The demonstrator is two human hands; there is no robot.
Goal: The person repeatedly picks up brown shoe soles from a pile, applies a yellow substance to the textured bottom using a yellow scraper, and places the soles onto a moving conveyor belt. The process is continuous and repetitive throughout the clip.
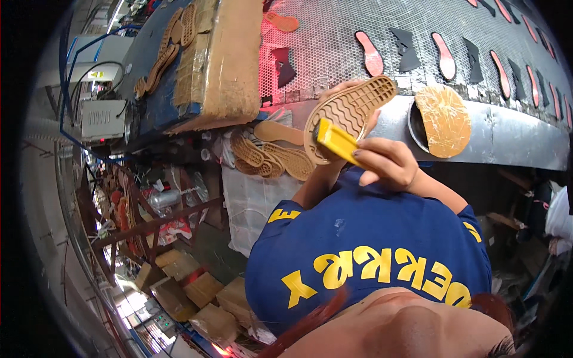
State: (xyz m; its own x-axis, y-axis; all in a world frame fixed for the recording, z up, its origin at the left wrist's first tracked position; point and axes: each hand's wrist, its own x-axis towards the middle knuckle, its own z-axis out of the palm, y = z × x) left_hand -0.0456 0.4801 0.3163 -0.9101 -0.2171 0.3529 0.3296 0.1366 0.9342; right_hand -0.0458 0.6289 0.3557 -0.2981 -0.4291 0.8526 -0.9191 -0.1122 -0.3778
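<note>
Can see a tan, elongated, rubber-looking shoe sole [353, 107] with its patterned face toward the camera. Ribbed with wavy zigzag ridges over the broad rounded end, set with short cross bars toward the far right end, edged with a raised rim. Slanted, with the broad end nearer the navy, yellow-lettered shirt [358, 230].

Supported from behind by the left hand [340, 88], whose grip is partly hidden; fingers showing past the far left edge of the sole, clasping it. In the right hand [387, 162], just beside the sole on its near right, thumb and fingers closed around a yellow, flat, block-shaped tool [340, 142], extended over the broad end. Cannot tell whether touching the ridges.

Beyond the sole, can see a grey perforated mesh belt [334, 67] bearing pinkish-red insoles [444, 56] and black flat cut pieces [406, 51]. Near the sole on its right, can see a round, tan, tape-covered disc [444, 122]; just to its left, a pile of patterned tan soles [280, 158].
</note>
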